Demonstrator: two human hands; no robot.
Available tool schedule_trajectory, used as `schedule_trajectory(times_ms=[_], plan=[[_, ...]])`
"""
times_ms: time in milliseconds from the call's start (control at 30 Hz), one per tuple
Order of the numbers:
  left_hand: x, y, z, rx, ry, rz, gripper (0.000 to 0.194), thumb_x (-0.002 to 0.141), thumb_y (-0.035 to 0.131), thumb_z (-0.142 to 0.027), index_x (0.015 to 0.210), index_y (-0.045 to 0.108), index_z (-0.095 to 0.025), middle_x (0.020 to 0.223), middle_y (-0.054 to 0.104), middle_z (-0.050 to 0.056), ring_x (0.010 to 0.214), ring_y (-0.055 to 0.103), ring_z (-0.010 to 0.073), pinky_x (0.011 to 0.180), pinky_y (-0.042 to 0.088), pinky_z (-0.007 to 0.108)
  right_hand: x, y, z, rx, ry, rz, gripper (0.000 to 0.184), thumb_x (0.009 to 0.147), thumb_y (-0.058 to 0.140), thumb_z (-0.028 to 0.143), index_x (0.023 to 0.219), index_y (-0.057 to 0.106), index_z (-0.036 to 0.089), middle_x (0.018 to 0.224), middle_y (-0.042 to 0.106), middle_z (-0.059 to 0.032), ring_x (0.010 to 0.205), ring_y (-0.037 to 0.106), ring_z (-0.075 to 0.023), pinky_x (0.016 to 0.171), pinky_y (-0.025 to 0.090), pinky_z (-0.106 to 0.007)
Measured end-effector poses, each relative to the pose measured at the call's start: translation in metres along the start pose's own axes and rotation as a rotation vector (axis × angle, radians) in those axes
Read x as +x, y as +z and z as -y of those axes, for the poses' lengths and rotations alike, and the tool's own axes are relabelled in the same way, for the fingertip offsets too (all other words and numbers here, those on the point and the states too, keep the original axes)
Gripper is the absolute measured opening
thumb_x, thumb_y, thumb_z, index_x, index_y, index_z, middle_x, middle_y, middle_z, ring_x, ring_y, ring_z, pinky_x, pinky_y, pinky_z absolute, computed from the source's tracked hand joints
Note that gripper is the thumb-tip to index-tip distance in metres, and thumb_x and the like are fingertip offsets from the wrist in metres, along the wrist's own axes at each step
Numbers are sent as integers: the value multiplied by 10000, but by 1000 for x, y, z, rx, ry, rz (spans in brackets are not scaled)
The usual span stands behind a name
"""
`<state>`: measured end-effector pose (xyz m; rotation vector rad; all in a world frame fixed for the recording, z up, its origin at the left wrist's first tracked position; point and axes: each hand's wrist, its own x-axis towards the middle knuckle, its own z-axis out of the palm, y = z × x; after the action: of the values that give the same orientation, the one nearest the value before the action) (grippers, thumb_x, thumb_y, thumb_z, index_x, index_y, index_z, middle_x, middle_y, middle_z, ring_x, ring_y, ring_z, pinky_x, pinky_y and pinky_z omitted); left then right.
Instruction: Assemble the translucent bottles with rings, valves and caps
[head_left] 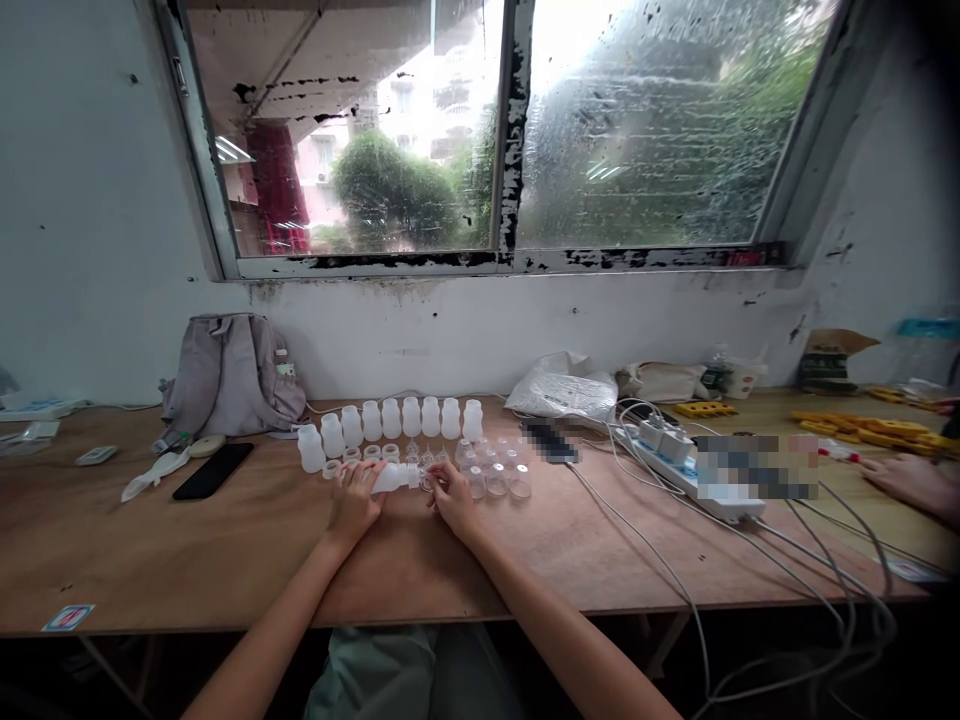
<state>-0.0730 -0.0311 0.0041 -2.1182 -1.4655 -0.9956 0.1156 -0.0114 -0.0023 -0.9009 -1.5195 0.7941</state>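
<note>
My left hand (355, 502) is wrapped round a translucent white baby bottle (391, 478), which lies on its side with its threaded neck to the right. Just beyond that neck my right hand (452, 497) is closed in a pinch; a small clear piece seems to be at its fingertips, too small to make out. Behind the hands stands a curved row of white bottles (411, 418), upright and uncapped. Several white screw rings (371, 454) lie between that row and my left hand. Clear teat-shaped pieces (412, 452) stand beyond my fingers, and clear domed caps (496, 480) are grouped right of my right hand.
A black phone (213, 472) and a grey backpack (232, 375) are on the left. To the right are a plastic bag (564, 388), a white power strip (705, 488) with trailing cables, and yellow pieces (870, 430). Another person's hand (911, 482) rests at the far right.
</note>
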Motion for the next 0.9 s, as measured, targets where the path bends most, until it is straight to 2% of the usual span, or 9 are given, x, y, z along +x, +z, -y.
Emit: schedule_trajectory(times_ms=[133,367,467,567,667,800,900], plan=[[-4,0,-1,15,19,12,444,703,555,-212,1144,509,-232,1037,566,90,1003,475,262,971,204,427,0,0,0,7,-3,4,96,755,448,288,774,465,195,714,573,4,380,506,-78,333,385,-192],[-4,-5,-7,100,72,-56,384,736,533,-232,1120,533,-219,999,586,74,956,510,231,942,267,400,0,1,0,-27,-4,21,169,769,444,364,767,461,196,678,585,3,372,488,-87,336,369,-199],[-4,-6,-8,103,90,-64,382,737,532,-229,1119,534,-229,998,586,69,955,511,228,938,278,395,1,0,0,-133,-20,12,258,793,418,402,654,464,189,553,554,15,379,462,-93,388,364,-211],[-5,-6,-8,75,115,-48,399,734,538,-217,1132,524,-225,1010,578,71,972,497,228,945,271,394,2,0,0,-185,-31,11,413,819,370,438,493,412,188,408,442,29,393,430,-100,444,350,-221],[-5,-5,-8,56,136,-40,404,733,542,-217,1136,520,-216,1011,573,73,977,488,228,946,269,394,3,-1,0,-214,-22,1,481,834,315,468,448,379,188,389,388,29,399,400,-100,442,321,-225],[-5,-5,-7,47,152,-50,391,748,528,-237,1139,516,-219,1010,571,78,969,487,232,930,281,399,2,-2,1,-224,-34,2,386,818,376,450,554,451,178,494,462,21,486,451,-107,492,354,-219],[-5,-6,-6,40,162,-52,385,764,512,-264,1146,509,-217,1018,568,86,972,485,236,919,291,399,1,-2,1,-169,-37,72,246,784,460,412,796,521,175,669,541,4,527,491,-100,512,393,-213]])
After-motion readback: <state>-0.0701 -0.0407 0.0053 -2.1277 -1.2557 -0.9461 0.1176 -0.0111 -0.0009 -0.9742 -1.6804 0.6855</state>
